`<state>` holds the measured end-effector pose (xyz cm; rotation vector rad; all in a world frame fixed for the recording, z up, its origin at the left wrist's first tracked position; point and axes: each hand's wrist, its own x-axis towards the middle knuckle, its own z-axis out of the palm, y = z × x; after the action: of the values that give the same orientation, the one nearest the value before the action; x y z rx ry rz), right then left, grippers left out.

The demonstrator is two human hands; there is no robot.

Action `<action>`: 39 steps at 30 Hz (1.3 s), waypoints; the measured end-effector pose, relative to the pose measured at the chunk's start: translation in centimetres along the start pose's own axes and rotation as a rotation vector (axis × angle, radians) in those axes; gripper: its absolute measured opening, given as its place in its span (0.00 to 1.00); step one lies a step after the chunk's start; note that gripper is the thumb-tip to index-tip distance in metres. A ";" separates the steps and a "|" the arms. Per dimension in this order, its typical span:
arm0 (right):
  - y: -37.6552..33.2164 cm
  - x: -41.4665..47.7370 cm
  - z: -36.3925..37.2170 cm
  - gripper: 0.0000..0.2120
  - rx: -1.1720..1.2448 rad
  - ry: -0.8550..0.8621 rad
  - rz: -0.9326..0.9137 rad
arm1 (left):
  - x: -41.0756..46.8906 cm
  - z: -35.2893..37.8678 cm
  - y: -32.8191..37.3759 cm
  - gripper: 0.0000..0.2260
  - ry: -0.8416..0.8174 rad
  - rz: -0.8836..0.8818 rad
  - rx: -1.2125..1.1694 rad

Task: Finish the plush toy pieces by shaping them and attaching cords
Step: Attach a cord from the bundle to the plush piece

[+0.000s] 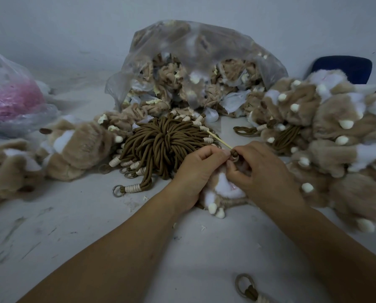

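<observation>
Before the cord bundle (160, 138), left hand (195, 171) grips plush toy (224, 189), right hand (261, 169) pinches its cord (234, 153).

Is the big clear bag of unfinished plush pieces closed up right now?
No, the clear bag lies with its mouth open toward the person, and tan plush pieces spill from it onto the table.

— What's off to the left?
— A thin plastic bag (12, 99), crumpled, with something pink showing through it. It lies on the white tabletop (73, 226).
— And the surface itself?
— Scuffed with grey marks, and a few pale crumbs (203, 228) lie near the front.
— At the back?
— A large clear plastic bag (182, 40) on its side, mouth gaping forward, before a plain white wall (73, 22). Far right there's a dark blue rounded shape (344, 68), partly hidden.
</observation>
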<state>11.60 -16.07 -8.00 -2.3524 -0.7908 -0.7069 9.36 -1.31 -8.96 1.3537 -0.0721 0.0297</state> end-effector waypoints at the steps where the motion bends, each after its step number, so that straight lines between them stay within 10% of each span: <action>1: 0.0 0.0 0.0 0.17 0.007 0.006 -0.003 | 0.0 0.0 0.0 0.06 0.004 0.002 -0.009; 39: 1.0 0.6 0.2 0.18 0.119 -0.066 -0.034 | 0.2 0.0 0.4 0.08 -0.010 -0.017 -0.026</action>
<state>12.69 -16.41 -8.09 -2.2696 -0.8789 -0.5819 9.53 -1.22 -8.56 1.3285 -0.0690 0.0084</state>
